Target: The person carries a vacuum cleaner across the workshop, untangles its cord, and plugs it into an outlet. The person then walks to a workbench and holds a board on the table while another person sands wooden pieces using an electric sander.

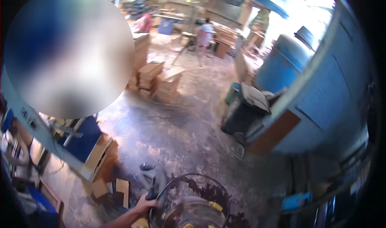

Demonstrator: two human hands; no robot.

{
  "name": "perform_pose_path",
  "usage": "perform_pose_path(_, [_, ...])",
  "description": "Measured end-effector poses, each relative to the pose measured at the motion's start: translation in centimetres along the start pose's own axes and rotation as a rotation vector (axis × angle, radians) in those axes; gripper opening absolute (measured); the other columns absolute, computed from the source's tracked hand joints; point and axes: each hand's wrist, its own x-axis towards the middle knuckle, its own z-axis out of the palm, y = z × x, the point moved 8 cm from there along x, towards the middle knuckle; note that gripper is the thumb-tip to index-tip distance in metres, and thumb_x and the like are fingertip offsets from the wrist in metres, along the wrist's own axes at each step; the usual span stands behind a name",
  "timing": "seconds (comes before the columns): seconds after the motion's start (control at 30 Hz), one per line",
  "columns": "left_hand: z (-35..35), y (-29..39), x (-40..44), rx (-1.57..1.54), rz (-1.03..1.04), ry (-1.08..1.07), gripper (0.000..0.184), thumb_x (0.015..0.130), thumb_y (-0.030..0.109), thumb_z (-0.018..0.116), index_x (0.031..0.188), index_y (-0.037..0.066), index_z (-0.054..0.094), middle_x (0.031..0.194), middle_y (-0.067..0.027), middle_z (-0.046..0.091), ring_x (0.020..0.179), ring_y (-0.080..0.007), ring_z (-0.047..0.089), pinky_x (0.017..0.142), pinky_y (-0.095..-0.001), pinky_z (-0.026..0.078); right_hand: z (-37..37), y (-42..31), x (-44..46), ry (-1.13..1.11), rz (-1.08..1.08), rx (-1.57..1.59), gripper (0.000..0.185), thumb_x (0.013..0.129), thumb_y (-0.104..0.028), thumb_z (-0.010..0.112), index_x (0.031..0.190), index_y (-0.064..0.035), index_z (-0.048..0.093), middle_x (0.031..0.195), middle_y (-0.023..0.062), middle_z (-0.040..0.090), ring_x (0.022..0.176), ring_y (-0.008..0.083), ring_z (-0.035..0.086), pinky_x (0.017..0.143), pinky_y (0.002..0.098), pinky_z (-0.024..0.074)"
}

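Note:
My left hand (145,206) reaches in from the bottom, its fingers closed round an upright dark handle (151,191). Beside that handle a bent grey hose (160,177) rises from the floor area. Just right of the hand is a round machine with yellow clips (197,212), which looks like a workshop vacuum; it is blurred and cut off by the lower edge. A black cable (209,176) loops above and around the machine. My right hand is out of view.
Stacked wooden boards (167,83) stand ahead on the floor (161,127). A black bin (246,111) and a blue tank (283,63) line the right wall. Cardboard pieces (122,192) lie at lower left. A seated person (206,31) is far back; a blurred disc covers the upper left.

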Motion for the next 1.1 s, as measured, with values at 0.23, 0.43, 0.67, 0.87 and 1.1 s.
perform_pose_path(0.23, [0.4,15.9,10.7,-0.174,0.217,-0.061,0.039,0.073,0.011,0.067,0.106,-0.005,0.053,0.088,-0.0130,0.062,0.076,-0.0244,0.063,0.069,-0.0356,0.054,14.0,-9.9,11.9,-0.225,0.014,-0.097,0.022,0.083,0.005,0.058,0.100,-0.0033,0.048,0.080,0.0082,0.055,0.062,0.0177,0.057,0.051,0.0314,0.0473])
perform_pose_path(0.43, [-1.0,23.3,26.5,-0.142,0.257,-0.013,0.039,0.079,0.018,0.061,0.107,-0.007,0.054,0.093,-0.0166,0.064,0.078,-0.0244,0.065,0.071,-0.0332,0.053,23.8,-16.7,26.1,-0.408,0.020,-0.124,0.027,0.079,0.004,0.062,0.101,-0.0030,0.047,0.081,0.0096,0.056,0.062,0.0195,0.058,0.053,0.0329,0.0491])
perform_pose_path(0.67, [-5.7,40.9,34.8,-0.270,0.443,0.361,0.041,0.079,0.028,0.060,0.100,-0.007,0.060,0.085,-0.0154,0.064,0.069,-0.0224,0.065,0.065,-0.0313,0.054,39.8,-27.9,41.4,-0.692,0.077,-0.178,0.032,0.076,0.004,0.065,0.102,-0.0027,0.047,0.082,0.0113,0.057,0.062,0.0215,0.059,0.055,0.0346,0.0512])
perform_pose_path(0.87, [-14.0,50.6,41.8,-0.399,0.535,0.442,0.036,0.078,0.025,0.062,0.097,-0.006,0.059,0.080,-0.0152,0.064,0.065,-0.0222,0.065,0.059,-0.0315,0.055,55.3,-33.3,52.0,-0.814,0.141,-0.399,0.027,0.071,0.002,0.073,0.087,-0.0030,0.052,0.071,0.0092,0.060,0.062,0.0186,0.062,0.059,0.0324,0.0533])
perform_pose_path(1.1, [-27.9,63.9,48.8,-0.458,0.660,0.592,0.038,0.078,0.029,0.062,0.097,-0.003,0.059,0.080,-0.0147,0.064,0.063,-0.0226,0.064,0.060,-0.0334,0.055,78.3,-36.1,61.0,-0.982,-0.013,-0.582,0.028,0.071,0.005,0.070,0.090,-0.0034,0.052,0.076,0.0085,0.062,0.065,0.0187,0.063,0.061,0.0319,0.0550])
